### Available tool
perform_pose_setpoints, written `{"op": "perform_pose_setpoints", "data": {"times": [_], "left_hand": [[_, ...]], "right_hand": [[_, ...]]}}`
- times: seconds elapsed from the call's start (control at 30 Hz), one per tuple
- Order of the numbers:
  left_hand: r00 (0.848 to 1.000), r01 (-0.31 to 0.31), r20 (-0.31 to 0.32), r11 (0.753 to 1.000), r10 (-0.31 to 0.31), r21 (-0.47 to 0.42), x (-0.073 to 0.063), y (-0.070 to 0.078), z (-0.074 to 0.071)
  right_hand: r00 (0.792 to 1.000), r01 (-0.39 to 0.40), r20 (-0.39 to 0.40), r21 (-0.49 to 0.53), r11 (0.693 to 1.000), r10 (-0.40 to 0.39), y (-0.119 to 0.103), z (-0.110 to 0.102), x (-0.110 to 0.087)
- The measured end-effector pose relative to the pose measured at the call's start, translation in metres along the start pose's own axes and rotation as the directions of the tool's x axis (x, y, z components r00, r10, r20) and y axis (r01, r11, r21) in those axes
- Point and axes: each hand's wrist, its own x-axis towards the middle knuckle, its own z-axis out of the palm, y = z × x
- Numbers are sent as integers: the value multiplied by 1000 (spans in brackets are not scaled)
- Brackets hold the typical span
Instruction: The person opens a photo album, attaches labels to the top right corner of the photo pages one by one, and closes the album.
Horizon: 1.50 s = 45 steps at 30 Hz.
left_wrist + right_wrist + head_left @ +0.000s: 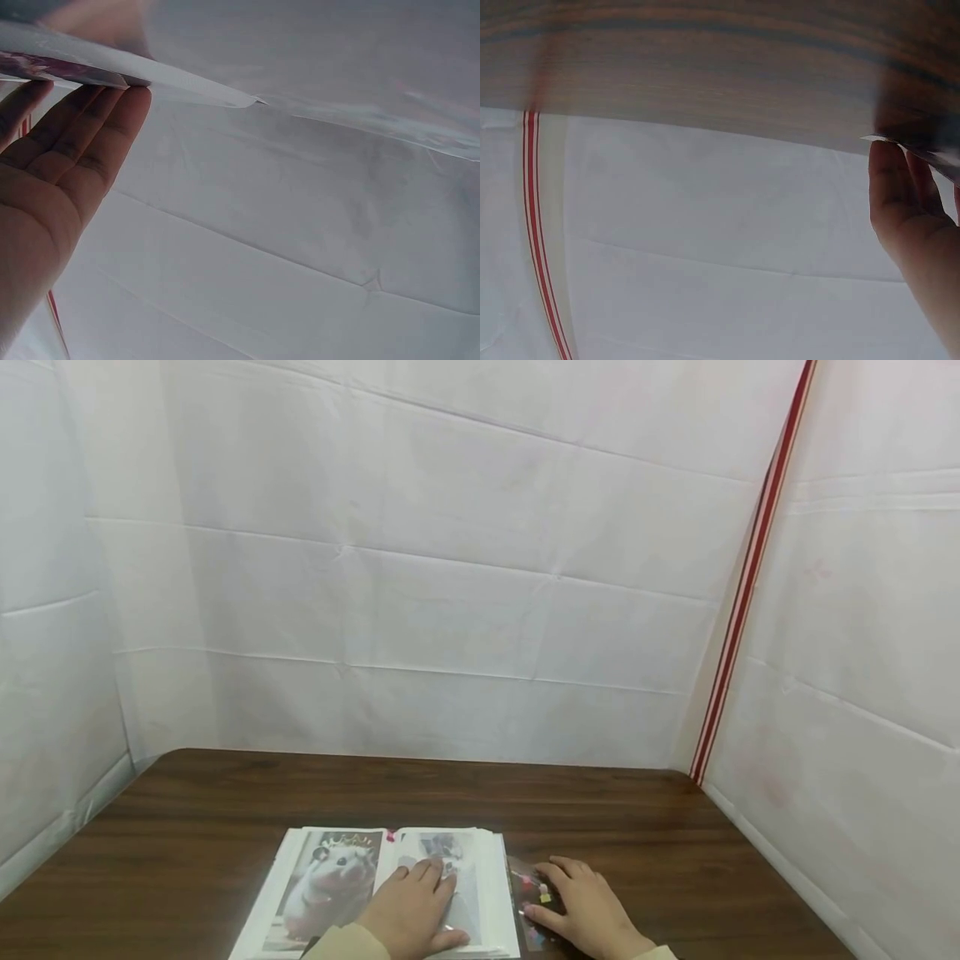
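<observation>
An open photo album [498,893] lies near the table's front edge, with a picture of a white furry animal wearing a crown [330,881] on its left page. My left hand [416,906] rests on the right page with its fingers extended, partly covering a pale picture [467,893]. In the left wrist view, the fingertips [136,101] touch the page. Beside the album's right edge is a clear packet [534,937] with small colourful pieces. My right hand [588,906] rests on it, fingers spread and thumb apart; the right wrist view shows fingertips [885,154] at its edge.
The dark wooden table [420,789] extends behind and to both sides of the album. White sheeting [450,610] hangs behind the table and along its sides. A red-striped band [738,610] runs down the sheeting at the back right corner.
</observation>
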Motion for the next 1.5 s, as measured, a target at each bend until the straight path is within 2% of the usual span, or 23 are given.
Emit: {"op": "perform_pose_setpoints", "data": {"times": [0.23, 0.47, 0.67, 0.87, 1.0, 1.2, 1.33, 1.5], "left_hand": [[1000, 0, 4, 1000, 0, -11, 0, -1, -3], [999, -31, -36, 999, 30, -29, 4, -5, -17], [997, -34, -68, 999, 34, 1, 20, 7, -29], [994, 18, -106, 997, -10, 77, 40, 29, -29], [994, 63, -92, 995, -56, 74, 49, 40, -26], [991, 120, -64, 991, -117, 53, 55, 44, -21], [991, 122, -64, 991, -119, 52, 56, 45, -23], [990, 107, -101, 993, -101, 57, 58, 45, -23]], "right_hand": [[1000, 12, -18, -12, 1000, -12, -1, -1, 1], [999, 22, -32, -12, 1000, -22, -4, -2, 1], [998, 38, -44, -5, 999, -38, -4, -2, 1], [993, 83, -81, -54, 995, -88, -7, 1, 1], [984, 122, -120, -106, 987, -134, -10, 2, 0], [965, 172, -171, -170, 970, -201, -13, 2, -1], [952, 198, -196, -199, 960, -237, -14, 0, -1], [928, 230, -240, -235, 944, -286, -15, 0, -2]]}}
